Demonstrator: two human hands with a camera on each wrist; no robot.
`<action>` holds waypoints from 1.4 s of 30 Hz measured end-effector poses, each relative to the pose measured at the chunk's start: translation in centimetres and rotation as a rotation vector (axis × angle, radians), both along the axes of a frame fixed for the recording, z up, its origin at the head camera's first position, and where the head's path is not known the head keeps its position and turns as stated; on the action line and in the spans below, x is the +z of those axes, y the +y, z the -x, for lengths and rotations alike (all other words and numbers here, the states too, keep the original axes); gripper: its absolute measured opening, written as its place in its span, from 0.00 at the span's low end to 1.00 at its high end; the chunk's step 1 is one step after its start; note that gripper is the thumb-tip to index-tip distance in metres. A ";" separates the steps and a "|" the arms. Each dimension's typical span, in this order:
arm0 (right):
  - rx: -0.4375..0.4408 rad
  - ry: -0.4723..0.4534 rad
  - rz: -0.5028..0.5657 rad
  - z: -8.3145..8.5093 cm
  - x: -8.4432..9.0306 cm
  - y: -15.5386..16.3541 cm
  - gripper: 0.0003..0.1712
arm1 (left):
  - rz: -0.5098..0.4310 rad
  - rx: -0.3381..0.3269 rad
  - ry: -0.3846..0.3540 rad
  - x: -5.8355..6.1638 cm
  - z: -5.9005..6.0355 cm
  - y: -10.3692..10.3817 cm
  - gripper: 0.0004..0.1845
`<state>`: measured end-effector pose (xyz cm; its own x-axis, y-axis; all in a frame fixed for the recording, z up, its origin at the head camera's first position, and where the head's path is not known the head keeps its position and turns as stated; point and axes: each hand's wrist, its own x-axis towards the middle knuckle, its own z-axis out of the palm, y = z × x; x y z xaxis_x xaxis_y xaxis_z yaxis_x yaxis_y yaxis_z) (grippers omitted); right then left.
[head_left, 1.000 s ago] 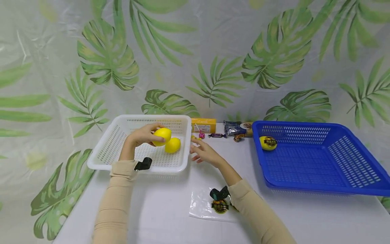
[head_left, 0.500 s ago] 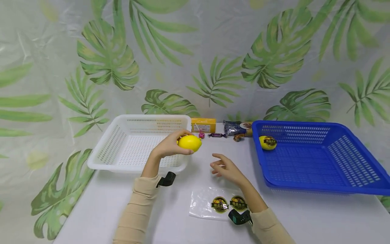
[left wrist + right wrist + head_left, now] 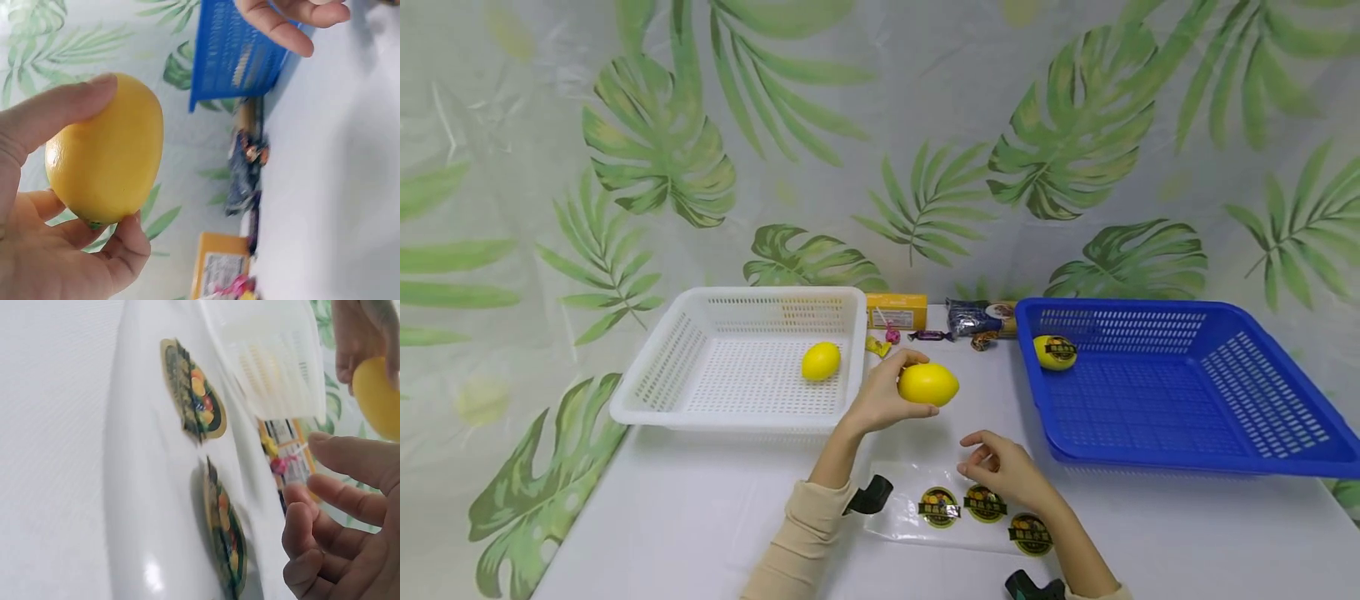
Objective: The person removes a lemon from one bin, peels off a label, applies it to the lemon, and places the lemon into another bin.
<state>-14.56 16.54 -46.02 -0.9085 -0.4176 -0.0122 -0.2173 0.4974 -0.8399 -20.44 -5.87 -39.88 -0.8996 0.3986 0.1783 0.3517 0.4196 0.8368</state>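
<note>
Nearest the camera, a clear sticker sheet [image 3: 958, 510] is laid flat on the white table [image 3: 700, 517], with three round dark labels seen on it; their gold print is too small to be read. Just above the sheet the right hand [image 3: 1003, 471] is held with loosely curled fingers, and nothing is gripped by it. Further out, a yellow lemon [image 3: 928, 384] is gripped in the left hand [image 3: 880, 398], thumb over the top and fingers beneath. It is held above the table between the two baskets, with its long axis roughly level and its pointed end turned towards the blue basket [image 3: 1180, 392]. In that basket a labelled lemon [image 3: 1055, 352] is seen; in the white basket [image 3: 737, 367] a plain lemon [image 3: 821, 361] lies. Snack packets [image 3: 977, 317] and a yellow box [image 3: 897, 311], with writing too small to be read, are lined along the far edge.
</note>
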 end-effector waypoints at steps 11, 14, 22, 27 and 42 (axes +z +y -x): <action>0.011 -0.030 -0.010 -1.3 -1.5 0.8 0.22 | 0.003 0.125 0.043 -5.2 1.3 4.1 0.31; 0.017 -0.024 -0.001 -1.4 -2.0 0.9 0.23 | -0.001 0.160 0.035 -6.0 1.7 4.6 0.31; 0.019 -0.043 0.018 -1.6 -2.2 1.0 0.26 | 0.031 0.158 0.062 -7.6 2.8 5.0 0.32; 0.024 -0.037 0.020 -1.7 -2.2 0.9 0.27 | 0.041 0.160 0.025 -8.5 3.2 5.4 0.33; -0.034 0.027 -0.071 -2.1 -2.4 0.4 0.22 | 0.041 0.208 0.016 -9.3 3.3 5.1 0.37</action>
<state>-12.46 16.91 -48.38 -0.9224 -0.3858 -0.0163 -0.2214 0.5629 -0.7963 -23.75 -0.73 -49.20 -0.9606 0.2113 0.1808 0.2669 0.5180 0.8127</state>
